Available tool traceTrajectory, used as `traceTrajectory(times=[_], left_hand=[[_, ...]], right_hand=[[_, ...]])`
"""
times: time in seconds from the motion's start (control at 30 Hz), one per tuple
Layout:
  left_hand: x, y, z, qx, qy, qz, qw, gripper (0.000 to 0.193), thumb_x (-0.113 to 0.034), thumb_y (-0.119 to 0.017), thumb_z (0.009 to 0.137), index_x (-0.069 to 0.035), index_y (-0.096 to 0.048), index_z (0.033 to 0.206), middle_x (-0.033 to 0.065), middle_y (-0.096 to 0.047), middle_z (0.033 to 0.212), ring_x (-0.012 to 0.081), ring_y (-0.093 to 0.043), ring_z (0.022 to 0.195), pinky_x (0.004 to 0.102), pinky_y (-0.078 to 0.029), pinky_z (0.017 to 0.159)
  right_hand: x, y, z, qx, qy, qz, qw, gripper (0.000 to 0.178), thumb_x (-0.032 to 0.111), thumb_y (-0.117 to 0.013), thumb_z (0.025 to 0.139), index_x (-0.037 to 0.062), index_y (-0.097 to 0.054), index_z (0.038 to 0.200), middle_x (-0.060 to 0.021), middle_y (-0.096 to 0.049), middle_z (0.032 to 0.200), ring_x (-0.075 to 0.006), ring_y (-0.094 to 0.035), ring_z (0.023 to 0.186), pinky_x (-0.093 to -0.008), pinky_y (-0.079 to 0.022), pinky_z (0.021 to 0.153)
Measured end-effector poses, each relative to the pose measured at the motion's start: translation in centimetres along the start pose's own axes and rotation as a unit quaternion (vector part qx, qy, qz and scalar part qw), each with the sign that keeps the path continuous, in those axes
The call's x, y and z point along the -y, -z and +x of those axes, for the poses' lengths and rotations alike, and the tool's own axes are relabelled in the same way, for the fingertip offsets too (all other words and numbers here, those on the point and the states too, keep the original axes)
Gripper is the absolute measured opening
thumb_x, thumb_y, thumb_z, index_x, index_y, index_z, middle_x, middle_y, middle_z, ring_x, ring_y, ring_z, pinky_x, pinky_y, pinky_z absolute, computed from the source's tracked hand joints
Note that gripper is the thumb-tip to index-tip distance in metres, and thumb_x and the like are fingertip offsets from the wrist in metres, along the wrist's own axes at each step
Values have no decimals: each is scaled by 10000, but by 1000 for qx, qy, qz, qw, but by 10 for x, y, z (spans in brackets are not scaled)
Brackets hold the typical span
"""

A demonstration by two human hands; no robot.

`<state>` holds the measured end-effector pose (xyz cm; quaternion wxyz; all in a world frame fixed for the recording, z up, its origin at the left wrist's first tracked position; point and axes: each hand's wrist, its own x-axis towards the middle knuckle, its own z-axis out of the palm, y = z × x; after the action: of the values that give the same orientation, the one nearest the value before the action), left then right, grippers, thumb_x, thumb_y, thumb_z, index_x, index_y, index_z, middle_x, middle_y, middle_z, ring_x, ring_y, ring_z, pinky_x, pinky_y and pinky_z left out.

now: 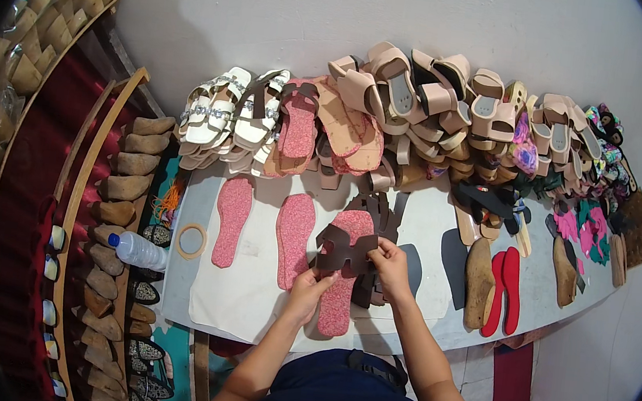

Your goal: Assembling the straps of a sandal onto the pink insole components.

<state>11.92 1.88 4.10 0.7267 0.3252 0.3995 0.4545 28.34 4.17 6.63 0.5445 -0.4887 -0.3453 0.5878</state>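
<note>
A dark brown cut-out sandal strap [346,256] lies across a pink speckled insole [335,312] in front of me. My right hand [393,271] pinches the strap's right end between thumb and fingers. At the strap's lower left end, my left hand [308,297] is closed on it, the thumb beside the insole's edge; its fingertips are partly hidden. Behind the insole and to its right lies a pile of dark brown straps [381,213]. Left of my hands, two more places hold pink insoles, a nearer insole [294,237] and a farther insole [232,222].
Finished sandals [399,91] are heaped along the wall. A tape roll [190,254] and a water bottle [137,250] are at the left. Wooden shoe lasts [480,284] and red insoles [511,291] lie right. Racks of lasts [125,188] stand left of the table [248,302].
</note>
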Motion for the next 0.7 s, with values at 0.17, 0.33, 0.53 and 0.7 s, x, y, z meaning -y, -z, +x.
traceTrajectory(times=[0.17,0.33,0.53,0.7], left_hand=[[7,12,4,-53,10,-74,996,157,-50,-540,782,-4,-535,931,26,-564,868,62,-500,782,203,-383,706],[2,7,5,-63,-9,-66,996,166,-42,-524,785,-1,-518,946,42,-560,890,83,-511,805,222,-392,738],[0,-1,3,-58,-10,-81,995,155,-49,-542,780,-3,-528,928,21,-558,857,59,-489,766,204,-377,703],[1,-5,3,-50,-8,-92,994,164,-51,-540,782,-10,-525,940,19,-553,864,63,-491,774,205,-377,712]], right_hand=[[0,0,-17,-43,186,-441,877,597,193,-536,666,42,-343,1209,-138,-397,1166,-312,-285,1143,-553,-12,948],[5,-14,-37,-97,285,-582,755,518,168,-569,656,48,-415,1136,-128,-452,1047,-305,-368,1068,-517,-179,928],[-6,-12,-30,-140,293,-544,774,346,31,-542,674,22,-510,1018,-113,-526,887,-281,-532,766,-340,-430,672],[-17,-12,-30,-126,165,-335,919,301,10,-510,709,3,-513,1010,-156,-562,890,-228,-569,722,-291,-444,607]])
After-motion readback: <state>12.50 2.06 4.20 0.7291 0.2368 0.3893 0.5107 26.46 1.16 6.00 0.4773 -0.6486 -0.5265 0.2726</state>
